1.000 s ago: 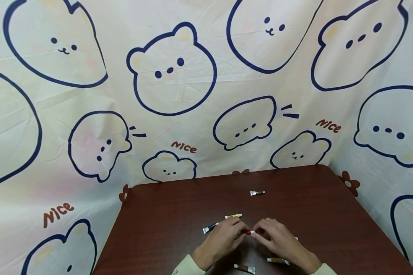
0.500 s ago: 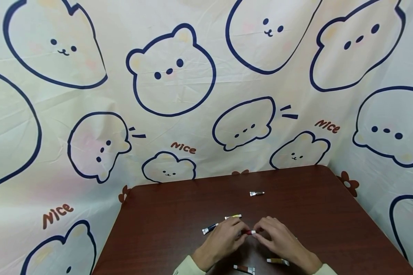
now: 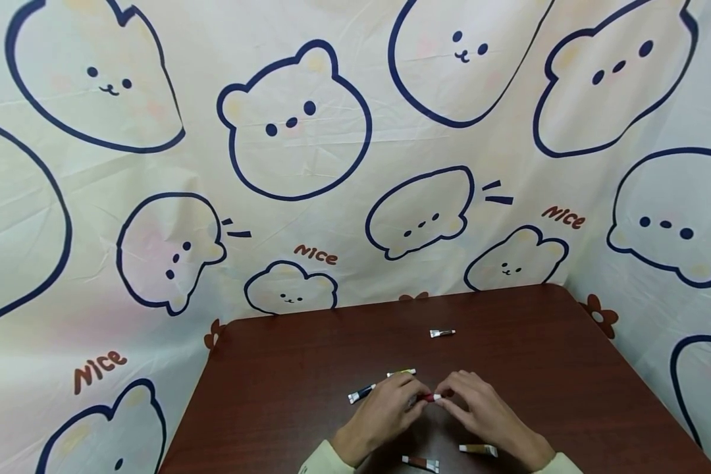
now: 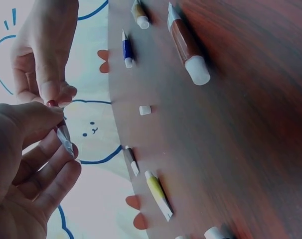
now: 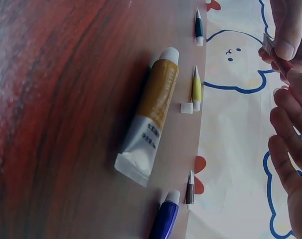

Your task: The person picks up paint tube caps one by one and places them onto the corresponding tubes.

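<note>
My left hand (image 3: 385, 403) holds a small red paint tube (image 3: 428, 397) by its body, thumb against fingers. Its crimped silver tail (image 4: 65, 142) sticks out past those fingers in the left wrist view. At the tube's other end, the thumb and index finger of my right hand (image 3: 480, 409) pinch the white cap (image 3: 437, 397). The remaining right fingers (image 5: 285, 149) are spread loosely in the right wrist view. Both hands are over the table, fingertips close together. A loose white cap (image 4: 145, 110) lies on the tabletop, hidden behind the hands in the head view.
Around the hands on the brown table (image 3: 308, 349) lie more paint tubes: dark blue (image 3: 362, 394), yellow (image 3: 401, 373), blackish (image 3: 442, 333), ochre (image 3: 478, 450) and brown (image 3: 421, 463). A violet-blue tube (image 5: 166, 216) shows in the right wrist view. Printed cloth (image 3: 296, 158) hangs behind.
Both hands have risen very slightly with the red tube between them. The tube stays gripped at both ends, and the other tubes lie where they were.
</note>
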### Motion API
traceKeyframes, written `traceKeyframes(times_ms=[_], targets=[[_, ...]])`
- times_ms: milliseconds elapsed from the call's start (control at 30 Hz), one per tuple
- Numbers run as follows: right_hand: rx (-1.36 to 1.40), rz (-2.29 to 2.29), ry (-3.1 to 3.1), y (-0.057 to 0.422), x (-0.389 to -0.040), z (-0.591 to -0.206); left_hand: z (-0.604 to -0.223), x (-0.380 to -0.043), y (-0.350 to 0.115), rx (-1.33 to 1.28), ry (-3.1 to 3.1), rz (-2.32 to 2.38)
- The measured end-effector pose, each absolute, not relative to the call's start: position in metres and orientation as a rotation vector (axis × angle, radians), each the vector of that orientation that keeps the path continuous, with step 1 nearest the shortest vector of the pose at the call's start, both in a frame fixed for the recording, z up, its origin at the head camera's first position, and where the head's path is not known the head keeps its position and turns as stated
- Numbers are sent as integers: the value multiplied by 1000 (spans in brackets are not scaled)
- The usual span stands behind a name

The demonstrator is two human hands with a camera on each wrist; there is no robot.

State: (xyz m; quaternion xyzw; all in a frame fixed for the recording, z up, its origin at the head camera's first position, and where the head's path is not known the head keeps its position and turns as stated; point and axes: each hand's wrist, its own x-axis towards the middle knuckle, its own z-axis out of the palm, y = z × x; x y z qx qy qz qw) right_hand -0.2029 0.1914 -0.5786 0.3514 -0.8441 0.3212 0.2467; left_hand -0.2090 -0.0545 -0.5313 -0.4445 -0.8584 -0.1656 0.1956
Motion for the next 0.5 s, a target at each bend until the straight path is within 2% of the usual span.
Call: traceKeyframes(times_ms=[500], targets=[[935, 924, -2365, 193, -199, -574, -534, -208, -53, -1245, -2402, -477]])
